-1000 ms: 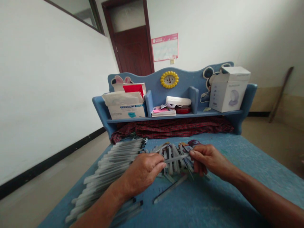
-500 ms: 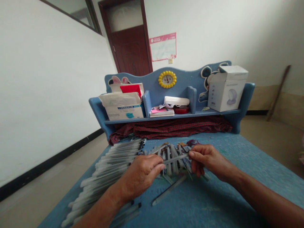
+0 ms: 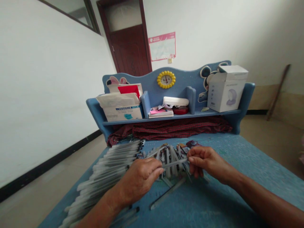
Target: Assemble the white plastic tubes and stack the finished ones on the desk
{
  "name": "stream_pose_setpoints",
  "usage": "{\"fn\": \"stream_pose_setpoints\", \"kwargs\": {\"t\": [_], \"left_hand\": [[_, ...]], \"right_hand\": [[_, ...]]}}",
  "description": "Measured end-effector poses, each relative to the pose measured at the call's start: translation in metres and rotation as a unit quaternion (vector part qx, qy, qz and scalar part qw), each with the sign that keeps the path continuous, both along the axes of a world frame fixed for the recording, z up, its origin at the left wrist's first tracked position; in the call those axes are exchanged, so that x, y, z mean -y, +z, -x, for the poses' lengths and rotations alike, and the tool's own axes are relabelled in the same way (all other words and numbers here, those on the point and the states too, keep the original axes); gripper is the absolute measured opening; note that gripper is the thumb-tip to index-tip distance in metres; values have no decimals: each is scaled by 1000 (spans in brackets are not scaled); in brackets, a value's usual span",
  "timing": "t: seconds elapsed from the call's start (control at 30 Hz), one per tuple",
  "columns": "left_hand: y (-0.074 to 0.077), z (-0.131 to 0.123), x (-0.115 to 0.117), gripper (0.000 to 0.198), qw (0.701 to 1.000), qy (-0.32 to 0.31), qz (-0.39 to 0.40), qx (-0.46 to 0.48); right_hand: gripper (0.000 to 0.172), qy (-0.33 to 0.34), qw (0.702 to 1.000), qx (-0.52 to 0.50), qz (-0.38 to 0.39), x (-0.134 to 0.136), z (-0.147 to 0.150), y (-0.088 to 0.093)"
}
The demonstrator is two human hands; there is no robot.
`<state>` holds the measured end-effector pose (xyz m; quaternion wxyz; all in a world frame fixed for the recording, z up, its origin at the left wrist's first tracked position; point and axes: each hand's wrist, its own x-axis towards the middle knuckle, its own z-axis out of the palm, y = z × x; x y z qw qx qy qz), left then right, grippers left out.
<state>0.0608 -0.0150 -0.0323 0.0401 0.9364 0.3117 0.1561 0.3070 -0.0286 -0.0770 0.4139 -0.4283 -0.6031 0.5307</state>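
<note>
A slim translucent pen (image 3: 175, 163) stretches between my two hands above the desk. My left hand (image 3: 143, 177) pinches its left end between thumb and fingers. At its right end, my right hand (image 3: 201, 161) is closed, fingertips pressed together on the tip. Beneath and behind the held pen lies a loose pile of pen parts (image 3: 168, 155), some clear and some dark. One separate pen (image 3: 167, 193) rests slantwise nearer to me. Left of my left hand, many translucent pens (image 3: 102, 177) with black ends lie side by side, partly hidden by my forearm.
The blue desk (image 3: 228, 190) has a raised shelf (image 3: 185, 115) at its back. On it stand a mask box (image 3: 125, 112), a stack of papers (image 3: 161, 113), a red round case (image 3: 180, 110) and a white carton (image 3: 225, 91). Plaid cloth (image 3: 171, 128) is bunched underneath.
Both hands keep hold of the pen and have shifted only slightly, lower in view. The whole scene has moved a little with the camera.
</note>
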Motion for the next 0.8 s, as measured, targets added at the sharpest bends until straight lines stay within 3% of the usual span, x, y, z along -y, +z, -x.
{"fn": "stream_pose_setpoints", "kwargs": {"t": [0.23, 0.5, 0.67, 0.8], "left_hand": [[0, 0, 0, 25, 1000, 7, 5, -5], [-1, 0, -1, 26, 1000, 3, 12, -7], [-1, 1, -2, 27, 1000, 0, 7, -4], [-1, 1, -3, 28, 1000, -1, 9, -5]], "right_hand": [[39, -16, 999, 48, 9, 0, 3, -3], [32, 33, 999, -26, 27, -1, -1, 3], [40, 0, 999, -2, 39, -4, 1, -4], [32, 1, 999, -38, 35, -6, 1, -5]]}}
